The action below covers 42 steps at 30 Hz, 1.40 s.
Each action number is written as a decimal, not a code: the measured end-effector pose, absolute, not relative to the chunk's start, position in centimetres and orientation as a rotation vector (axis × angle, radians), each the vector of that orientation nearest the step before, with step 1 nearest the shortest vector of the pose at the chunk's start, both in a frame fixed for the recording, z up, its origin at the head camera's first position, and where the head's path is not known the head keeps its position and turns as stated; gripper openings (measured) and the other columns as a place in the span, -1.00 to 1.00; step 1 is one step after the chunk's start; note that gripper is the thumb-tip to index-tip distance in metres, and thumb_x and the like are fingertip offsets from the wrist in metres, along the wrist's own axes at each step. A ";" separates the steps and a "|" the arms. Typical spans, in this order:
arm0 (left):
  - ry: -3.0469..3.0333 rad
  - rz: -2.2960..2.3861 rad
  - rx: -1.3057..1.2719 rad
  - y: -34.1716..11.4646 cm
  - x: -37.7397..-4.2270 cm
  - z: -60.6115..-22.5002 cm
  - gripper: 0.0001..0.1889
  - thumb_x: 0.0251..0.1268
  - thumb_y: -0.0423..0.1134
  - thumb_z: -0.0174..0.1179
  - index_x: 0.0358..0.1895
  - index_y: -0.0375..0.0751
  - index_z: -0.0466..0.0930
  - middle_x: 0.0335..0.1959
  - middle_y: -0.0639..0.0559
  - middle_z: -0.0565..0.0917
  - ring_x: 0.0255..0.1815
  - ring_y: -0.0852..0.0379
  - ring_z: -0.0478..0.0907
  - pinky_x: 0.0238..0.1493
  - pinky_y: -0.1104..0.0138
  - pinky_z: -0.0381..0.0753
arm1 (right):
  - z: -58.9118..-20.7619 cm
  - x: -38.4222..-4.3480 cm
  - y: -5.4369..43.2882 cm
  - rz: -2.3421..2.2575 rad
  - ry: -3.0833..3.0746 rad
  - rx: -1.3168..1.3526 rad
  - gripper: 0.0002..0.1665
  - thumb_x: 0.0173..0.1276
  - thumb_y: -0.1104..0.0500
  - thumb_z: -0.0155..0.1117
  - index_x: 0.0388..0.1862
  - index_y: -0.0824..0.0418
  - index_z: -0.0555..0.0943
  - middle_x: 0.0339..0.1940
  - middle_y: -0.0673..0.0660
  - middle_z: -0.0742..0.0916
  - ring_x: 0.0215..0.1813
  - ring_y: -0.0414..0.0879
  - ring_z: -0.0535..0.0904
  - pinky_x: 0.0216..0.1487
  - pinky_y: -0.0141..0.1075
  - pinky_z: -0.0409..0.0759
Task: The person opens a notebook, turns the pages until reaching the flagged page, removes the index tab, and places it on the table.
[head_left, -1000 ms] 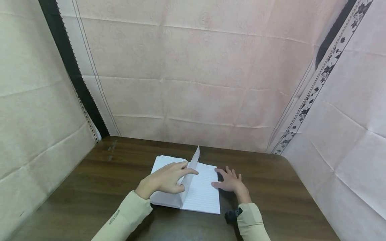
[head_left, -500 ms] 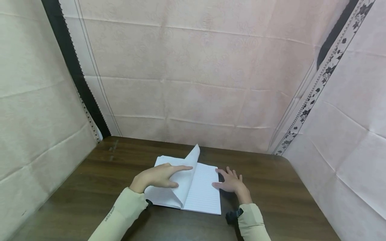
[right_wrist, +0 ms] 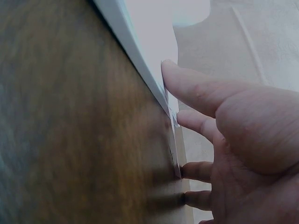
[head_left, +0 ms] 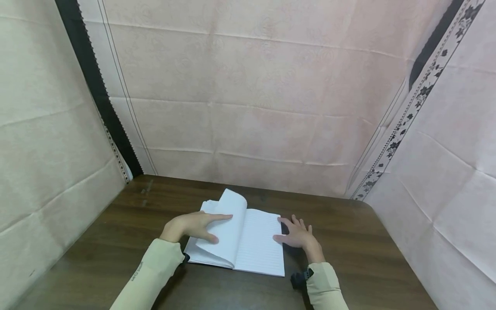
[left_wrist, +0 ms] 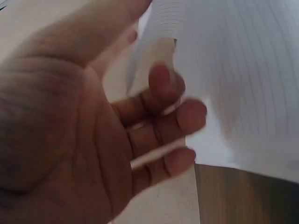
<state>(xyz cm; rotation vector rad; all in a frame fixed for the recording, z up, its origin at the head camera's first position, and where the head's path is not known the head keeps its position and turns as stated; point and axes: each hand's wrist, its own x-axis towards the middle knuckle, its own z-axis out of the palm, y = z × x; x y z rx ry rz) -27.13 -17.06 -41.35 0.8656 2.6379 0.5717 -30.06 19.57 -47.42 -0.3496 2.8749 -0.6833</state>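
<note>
An open notebook [head_left: 260, 249] with ruled white pages lies on the brown table. One leaf [head_left: 234, 204] stands curved over the left-hand pages, its top corner lifted. My left hand [head_left: 190, 226] is at this leaf, with index finger and thumb stretched across it. In the left wrist view the other fingers [left_wrist: 163, 128] bend loosely beside the paper, and no grip shows. My right hand [head_left: 296, 236] rests at the notebook's right edge. Its thumb [right_wrist: 187, 84] and index fingertip touch the page edge in the right wrist view, while the other fingers spread onto the table.
The wooden table [head_left: 348, 241] extends around the notebook on all sides. Pale patterned cloth [head_left: 248, 107] hangs behind it and at both sides. A dark band-like device [head_left: 298, 279] sits at the right wrist, by the sleeve [head_left: 325, 284].
My left hand has moved left and the leaf has swung with it, from nearly upright to leaning over the left pages. My right hand has stayed at the right edge.
</note>
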 end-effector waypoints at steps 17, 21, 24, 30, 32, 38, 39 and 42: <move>2.661 0.382 0.310 -16.6 -26.4 -43.1 -0.09 0.12 0.08 0.45 0.56 0.18 0.21 0.45 -0.34 0.32 0.46 -0.32 0.23 0.27 -0.29 0.27 | -47.0 -30.1 19.8 -0.711 2.811 -0.358 -0.07 0.26 -0.22 0.39 0.55 0.01 0.31 0.58 0.45 0.11 0.56 0.48 -0.14 0.37 0.45 -0.27; 2.684 0.402 0.327 -16.3 -26.2 -43.1 -0.06 0.07 0.00 0.51 0.55 0.15 0.23 0.47 -0.31 0.30 0.48 -0.30 0.20 0.27 -0.29 0.27 | -47.3 -30.3 20.0 -0.689 2.805 -0.358 -0.04 0.26 -0.25 0.36 0.57 0.00 0.27 0.60 0.41 0.08 0.57 0.45 -0.17 0.40 0.42 -0.28; 2.690 0.398 0.411 -15.7 -26.4 -43.1 -0.08 0.11 0.00 0.49 0.56 0.19 0.21 0.49 -0.25 0.29 0.49 -0.23 0.20 0.32 -0.22 0.26 | -47.2 -30.4 20.1 -0.689 2.795 -0.360 -0.03 0.26 -0.26 0.35 0.58 -0.02 0.25 0.61 0.40 0.07 0.58 0.44 -0.18 0.41 0.40 -0.29; 2.684 0.290 0.710 -12.9 -27.0 -43.2 -0.16 0.19 0.12 0.40 0.54 0.29 0.21 0.35 -0.08 0.46 0.34 0.00 0.40 0.29 0.04 0.38 | -46.5 -30.4 20.9 -0.764 2.760 -0.371 -0.05 0.26 -0.17 0.40 0.57 0.00 0.28 0.60 0.43 0.07 0.57 0.46 -0.21 0.37 0.45 -0.31; 2.670 0.282 0.795 -12.0 -27.0 -43.1 -0.17 0.18 0.13 0.40 0.53 0.28 0.25 0.23 -0.04 0.52 0.20 0.08 0.46 0.21 0.11 0.43 | -46.3 -30.4 21.1 -0.771 2.752 -0.374 -0.06 0.26 -0.15 0.41 0.57 -0.01 0.28 0.60 0.42 0.06 0.57 0.46 -0.22 0.37 0.46 -0.31; 2.668 0.235 0.915 -10.5 -26.6 -43.4 -0.20 0.15 0.19 0.40 0.49 0.21 0.33 0.21 -0.01 0.54 0.18 0.11 0.48 0.22 0.17 0.43 | -46.2 -30.6 21.1 -0.785 2.733 -0.396 -0.08 0.27 -0.11 0.41 0.56 0.00 0.29 0.60 0.44 0.04 0.56 0.48 -0.24 0.35 0.47 -0.32; 2.671 0.228 0.924 -10.3 -26.5 -43.5 -0.19 0.15 0.22 0.39 0.49 0.20 0.34 0.24 -0.03 0.53 0.23 0.08 0.47 0.25 0.16 0.42 | -46.2 -30.6 20.9 -0.784 2.729 -0.397 -0.08 0.27 -0.11 0.41 0.56 0.01 0.29 0.60 0.44 0.04 0.56 0.48 -0.24 0.35 0.47 -0.33; 2.678 0.213 0.949 -9.9 -26.0 -44.2 -0.16 0.11 0.28 0.37 0.49 0.20 0.34 0.26 -0.08 0.54 0.25 0.03 0.49 0.25 0.14 0.44 | -46.3 -30.6 20.5 -0.782 2.716 -0.403 -0.09 0.28 -0.09 0.41 0.56 0.03 0.30 0.60 0.45 0.04 0.56 0.48 -0.24 0.35 0.47 -0.33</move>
